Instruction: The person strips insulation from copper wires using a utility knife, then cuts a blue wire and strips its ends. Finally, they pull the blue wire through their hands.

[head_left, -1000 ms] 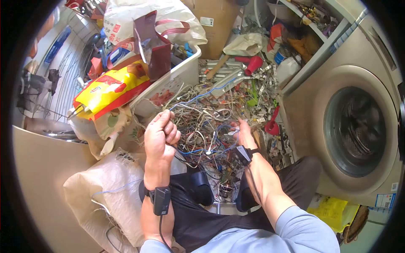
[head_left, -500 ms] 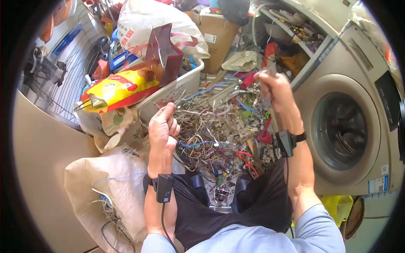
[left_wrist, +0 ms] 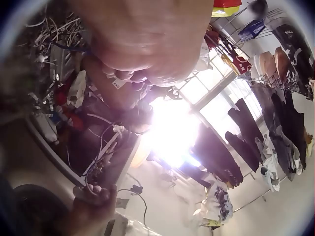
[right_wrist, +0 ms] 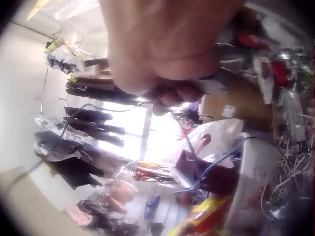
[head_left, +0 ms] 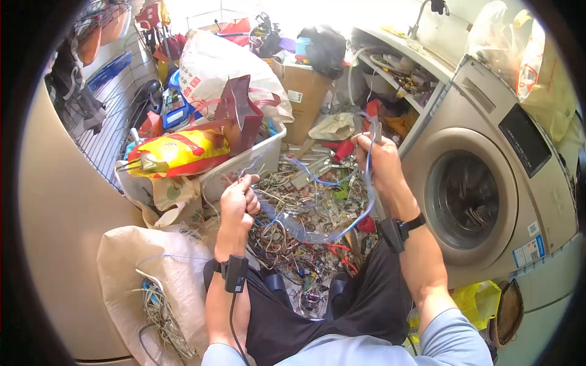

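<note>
In the head view my left hand (head_left: 240, 204) pinches a blurred stretch of cable between thumb and curled fingers, above a tangled heap of wires (head_left: 278, 243). My right hand (head_left: 383, 163), raised in front of the washing machine, grips a blue cable (head_left: 370, 189). The cable arcs over the right fingers and droops in a loop towards the left hand. A small grey object (head_left: 378, 132) stands up beside the right fingers; its kind cannot be made out. In the right wrist view blue cable (right_wrist: 211, 171) hangs beyond the curled fingers.
The washing machine (head_left: 470, 189) stands close on the right. A white bin (head_left: 278, 143) with bags is at the heap's upper left. Left of my legs, a beige sack (head_left: 125, 262) holds a bundle of wires (head_left: 162, 317). Red wires (head_left: 345, 259) lie near my knees.
My right hand has swung up and right from the heap, pulling the blue cable into a wide loop. The left hand stays nearly in place. The head view has tilted upward.
</note>
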Available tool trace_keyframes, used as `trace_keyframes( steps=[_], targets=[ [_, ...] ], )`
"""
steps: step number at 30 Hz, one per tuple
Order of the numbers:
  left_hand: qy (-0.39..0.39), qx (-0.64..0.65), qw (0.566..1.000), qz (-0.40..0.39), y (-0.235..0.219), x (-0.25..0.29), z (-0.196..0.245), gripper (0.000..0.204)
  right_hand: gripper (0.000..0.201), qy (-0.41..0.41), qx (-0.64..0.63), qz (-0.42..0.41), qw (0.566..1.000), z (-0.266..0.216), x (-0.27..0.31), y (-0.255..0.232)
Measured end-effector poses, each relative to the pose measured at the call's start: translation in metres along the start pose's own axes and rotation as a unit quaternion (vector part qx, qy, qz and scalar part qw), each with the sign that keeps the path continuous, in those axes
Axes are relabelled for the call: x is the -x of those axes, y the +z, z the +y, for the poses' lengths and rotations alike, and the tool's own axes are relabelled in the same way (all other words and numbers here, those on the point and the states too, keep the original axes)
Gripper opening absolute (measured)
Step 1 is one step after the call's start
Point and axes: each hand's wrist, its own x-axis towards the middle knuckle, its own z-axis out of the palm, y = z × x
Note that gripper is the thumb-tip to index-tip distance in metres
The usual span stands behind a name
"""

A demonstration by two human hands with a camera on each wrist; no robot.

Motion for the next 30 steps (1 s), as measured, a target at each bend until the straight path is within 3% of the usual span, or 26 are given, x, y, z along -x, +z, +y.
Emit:
trace_keyframes(
  steps=[2,9,11,12,13,15,17,19,20,21,23,27,30],
  targets=[
    [-0.004,-0.017,1.000,0.007,0.004,0.006,0.001,0.026,0.019,0.037,-0.061,0.031,0.997,0.009,0.012,-0.001],
    [0.007,-0.102,0.995,0.012,0.007,0.009,-0.014,0.019,0.019,0.073,-0.100,0.029,0.992,0.041,0.022,-0.021],
    [0.093,-0.246,0.964,0.029,0.007,0.002,-0.026,0.018,0.019,0.077,-0.099,0.038,0.991,0.043,0.028,-0.023],
    [0.142,-0.346,0.926,0.053,0.001,-0.006,-0.036,0.024,0.020,0.085,-0.107,0.046,0.990,0.046,0.031,-0.024],
    [0.140,-0.348,0.925,0.054,0.005,-0.002,-0.038,0.024,0.020,0.094,-0.115,0.053,0.987,0.050,0.033,-0.026],
    [0.181,-0.573,0.798,0.042,0.020,0.012,-0.038,0.034,0.020,0.104,-0.124,0.047,0.986,0.058,0.037,-0.029],
    [0.175,-0.599,0.780,0.046,0.029,0.016,-0.046,0.041,0.020,0.101,-0.119,0.039,0.987,0.063,0.041,-0.031],
    [0.395,-0.708,0.578,0.094,0.033,0.018,-0.056,0.040,0.020,0.087,-0.111,0.021,0.990,0.069,0.043,-0.034],
    [0.384,-0.661,0.642,0.058,0.049,0.026,-0.051,0.036,0.019,0.095,-0.117,0.014,0.989,0.068,0.045,-0.034],
    [0.379,-0.664,0.642,0.059,0.056,0.025,-0.054,0.036,0.019,0.105,-0.122,0.007,0.987,0.067,0.048,-0.034],
    [0.337,-0.586,0.735,-0.054,0.064,0.024,-0.059,0.034,0.020,0.103,-0.114,-0.013,0.988,0.066,0.050,-0.037],
    [0.310,-0.607,0.720,-0.131,0.080,0.028,-0.093,0.037,0.021,0.099,-0.121,-0.003,0.988,0.063,0.053,-0.043],
    [0.264,-0.576,0.744,-0.211,0.082,0.019,-0.113,0.041,0.021,0.083,-0.179,-0.009,0.980,0.060,0.055,-0.052]
  ],
)
